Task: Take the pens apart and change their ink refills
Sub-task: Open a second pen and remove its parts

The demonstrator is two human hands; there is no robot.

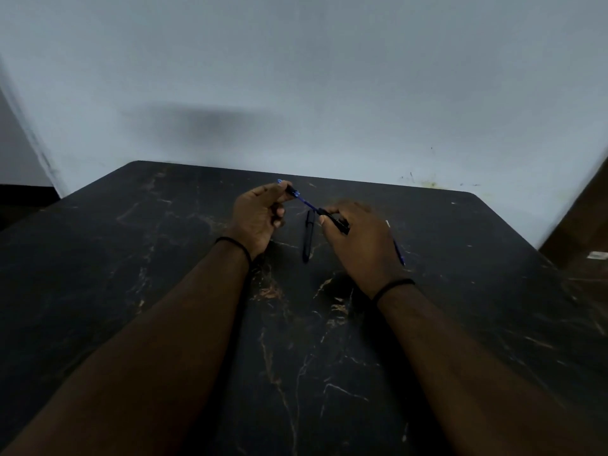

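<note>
Above the far middle of the black marble table (164,291), my left hand (258,218) pinches the short black front piece (292,192) of a pen. A blue ink refill (306,203) runs from that piece down to the black pen barrel (339,222), which my right hand (358,238) grips between thumb and fingers. The two pen parts are pulled apart with the refill bare between them. A second black pen (308,236) lies on the table between my hands. A loose blue refill (398,250) lies on the table, partly hidden behind my right hand.
The table's far edge meets a pale wall (296,77). A brown piece of furniture (582,225) stands at the right beyond the table corner. Both wrists wear thin black bands.
</note>
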